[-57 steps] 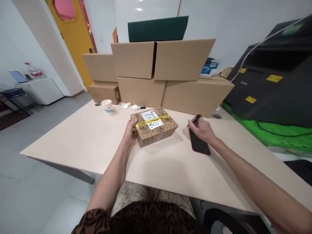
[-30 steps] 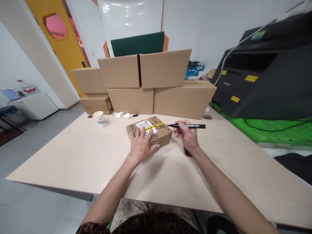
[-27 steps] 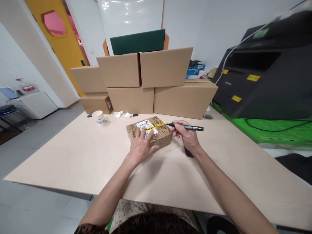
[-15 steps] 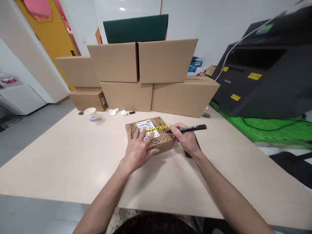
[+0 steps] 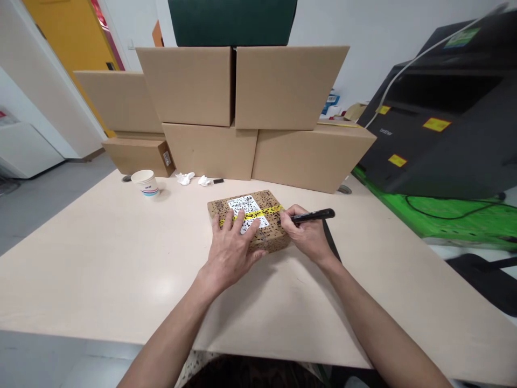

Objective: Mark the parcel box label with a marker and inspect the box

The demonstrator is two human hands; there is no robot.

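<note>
A small brown cardboard parcel (image 5: 226,205) covered in black marks lies in the middle of the beige table (image 5: 100,253). It carries a white label and a strip of yellow tape. My left hand (image 5: 231,245) lies flat on the parcel's top, fingers spread. My right hand (image 5: 306,233) grips a black marker pen (image 5: 313,216), whose tip rests against the parcel's right end. A dark phone (image 5: 330,243) lies on the table, mostly hidden behind my right hand.
Several large cardboard boxes (image 5: 250,118) are stacked along the table's far edge, a dark green box (image 5: 232,21) on top. A paper cup (image 5: 146,183), crumpled tissues (image 5: 193,179) and a pen cap sit before them. A black printer (image 5: 444,124) stands at the right.
My left hand moved from the parcel's side onto its top. My right hand lifted the marker from beside the phone and brought its tip to the parcel's right end.
</note>
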